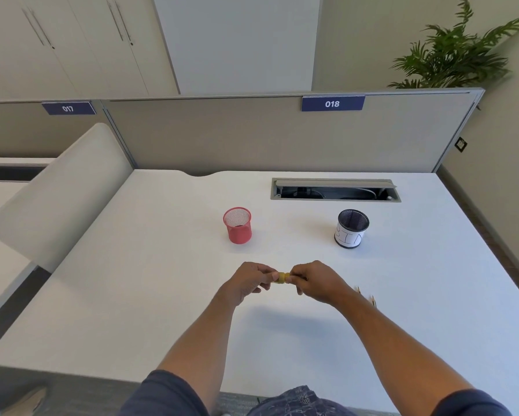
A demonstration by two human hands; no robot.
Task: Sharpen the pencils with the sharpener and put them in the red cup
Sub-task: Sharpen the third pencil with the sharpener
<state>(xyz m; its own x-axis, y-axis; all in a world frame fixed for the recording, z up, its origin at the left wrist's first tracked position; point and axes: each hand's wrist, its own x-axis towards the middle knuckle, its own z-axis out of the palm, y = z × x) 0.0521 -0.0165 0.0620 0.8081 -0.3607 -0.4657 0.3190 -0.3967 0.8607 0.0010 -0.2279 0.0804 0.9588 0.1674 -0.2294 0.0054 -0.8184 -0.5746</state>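
I see the white surface (168, 295) filling most of the view, with the red cup (237, 225) upright near its middle and a black cup (352, 229) with a white label well apart to its right. My left hand (246, 283) and right hand (318, 282) meet above the surface, fingers curled, pinching a small yellow sharpener (283, 278) between them. Loose pencils (367, 295) show beside my right wrist, though they are blurred; I cannot tell whether a pencil sits in the sharpener.
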